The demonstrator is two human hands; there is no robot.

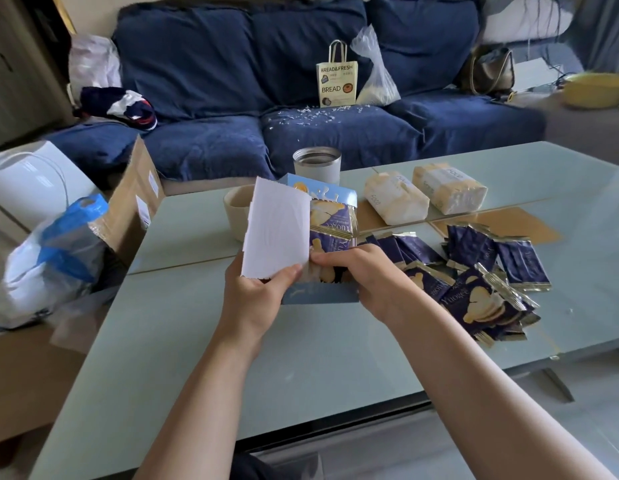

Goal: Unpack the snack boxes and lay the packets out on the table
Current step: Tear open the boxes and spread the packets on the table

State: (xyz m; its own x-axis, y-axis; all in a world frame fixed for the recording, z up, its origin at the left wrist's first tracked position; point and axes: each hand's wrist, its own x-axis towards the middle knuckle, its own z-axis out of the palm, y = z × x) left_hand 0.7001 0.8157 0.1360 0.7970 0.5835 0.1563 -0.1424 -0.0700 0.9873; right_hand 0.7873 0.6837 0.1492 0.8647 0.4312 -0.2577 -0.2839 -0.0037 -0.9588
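Near the middle of the pale glass counter (pixel 183 341), a person holds an opened light-blue snack box (pixel 318 296) just above the surface. Its white flap (pixel 277 230) is folded up and back. The left hand (pixel 256 296) is closed on the box at the base of that flap, thumb pressed over the flap's lower edge. The right hand (pixel 363 275) reaches into the box mouth, its fingers pinched on a dark-blue packet (pixel 330 251) that sticks up out of the box along with others, each printed with a pale biscuit.

Just to the right of the box, touching the right forearm, lies a loose pile of packets (pixel 484 271) of the same dark-blue and gold kind, overlapping and facing different ways. Beyond the box on its right sit two wrapped cream-coloured packs (pixel 422 195), side by side and angled. Straight behind the box stands a grey metal cup (pixel 317 166) with an open top, and just to the left of the box, partly hidden by the flap, a beige bowl (pixel 235 209).

Farther behind the box runs a dark blue sofa (pixel 232 81); on its seat stand a paper bag (pixel 337 79) printed with the word BREAD and a clear plastic bag (pixel 374 71), with white crumbs scattered in front of them. Left of the box, off the counter's edge, are a cardboard carton (pixel 135 202) and a white and blue plastic bag (pixel 52 258).
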